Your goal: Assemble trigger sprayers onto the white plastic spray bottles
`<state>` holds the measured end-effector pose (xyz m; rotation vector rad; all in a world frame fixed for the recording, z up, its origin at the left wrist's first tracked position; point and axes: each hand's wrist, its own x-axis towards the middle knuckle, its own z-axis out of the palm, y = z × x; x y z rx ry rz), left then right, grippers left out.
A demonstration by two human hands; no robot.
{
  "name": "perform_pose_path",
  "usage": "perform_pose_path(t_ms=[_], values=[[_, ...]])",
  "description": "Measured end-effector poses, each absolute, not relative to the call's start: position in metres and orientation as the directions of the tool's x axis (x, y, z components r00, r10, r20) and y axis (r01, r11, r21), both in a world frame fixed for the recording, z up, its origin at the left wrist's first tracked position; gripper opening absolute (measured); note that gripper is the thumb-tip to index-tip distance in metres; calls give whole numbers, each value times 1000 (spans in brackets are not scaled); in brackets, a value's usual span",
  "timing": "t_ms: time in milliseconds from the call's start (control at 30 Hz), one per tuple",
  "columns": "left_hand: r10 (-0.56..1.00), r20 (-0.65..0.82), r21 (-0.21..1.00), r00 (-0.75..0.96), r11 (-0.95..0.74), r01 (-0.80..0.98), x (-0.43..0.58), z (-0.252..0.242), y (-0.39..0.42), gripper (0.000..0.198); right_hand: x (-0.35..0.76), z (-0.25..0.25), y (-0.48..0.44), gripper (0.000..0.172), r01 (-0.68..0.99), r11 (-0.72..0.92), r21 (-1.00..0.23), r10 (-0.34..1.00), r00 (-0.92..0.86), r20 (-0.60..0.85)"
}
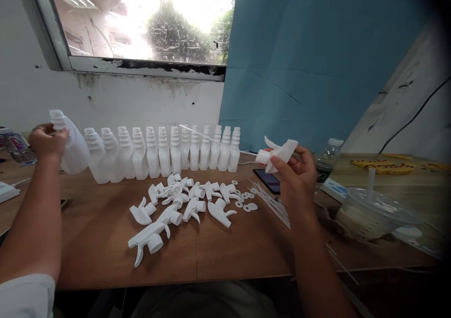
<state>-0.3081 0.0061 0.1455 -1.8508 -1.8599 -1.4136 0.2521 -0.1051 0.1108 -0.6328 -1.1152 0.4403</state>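
At the left end of a row of white spray bottles (151, 153), my left hand (49, 142) grips the neck of another white bottle (75, 149), which is tilted. My right hand (298, 170) is closed around a white trigger spray head (282, 154), its collar facing left. A thin white dip tube (200, 134) reaches leftward from that collar, in front of the right-hand bottles. Between my hands, a pile of loose trigger spray heads (172, 205) lies on the brown table (225, 257). Small white washers (247, 207) and loose dip tubes (269, 203) are beside the pile.
A phone (268, 181) lies behind the loose tubes. On the right stand a clear drink bottle (329, 160) and a lidded cup with a straw (373, 210). Another plastic bottle (17, 146) is at the far left. The wall and window (148, 22) rise behind the bottles.
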Motion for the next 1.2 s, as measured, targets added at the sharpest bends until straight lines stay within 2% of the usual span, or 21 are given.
perform_pose_path(t_ms=[67,100,200,300,400,467,667,1000,1067,1200], values=[[517,746,529,-419,-78,845,-291,167,-11,49,249,110,-104,37,-18,760,-649,606,378,700],[520,766,484,-377,-81,871,-278,177,-21,50,248,110,-105,37,-20,768,-640,600,375,707],[668,741,241,-66,-173,955,-230,196,-50,58,246,110,-107,38,-31,788,-614,578,380,722],[739,628,93,243,-382,920,-187,197,-60,69,247,111,-109,39,-55,803,-593,563,394,726],[725,497,-7,478,-547,837,-161,189,-54,58,249,111,-110,39,-63,811,-581,554,402,729],[709,442,-49,550,-593,804,-152,184,-50,49,250,111,-109,38,-59,812,-581,552,403,730],[661,417,-100,624,-649,754,-142,178,-49,44,250,111,-108,34,-38,813,-581,550,380,744],[527,461,-96,714,-770,631,-116,175,-62,40,239,115,-110,34,-25,770,-637,614,299,730],[520,482,-60,706,-784,618,-106,174,-71,41,233,131,-112,29,-43,797,-602,592,246,767],[543,519,74,660,-798,598,-94,167,-81,40,223,177,-117,19,-108,889,-445,458,173,872]])
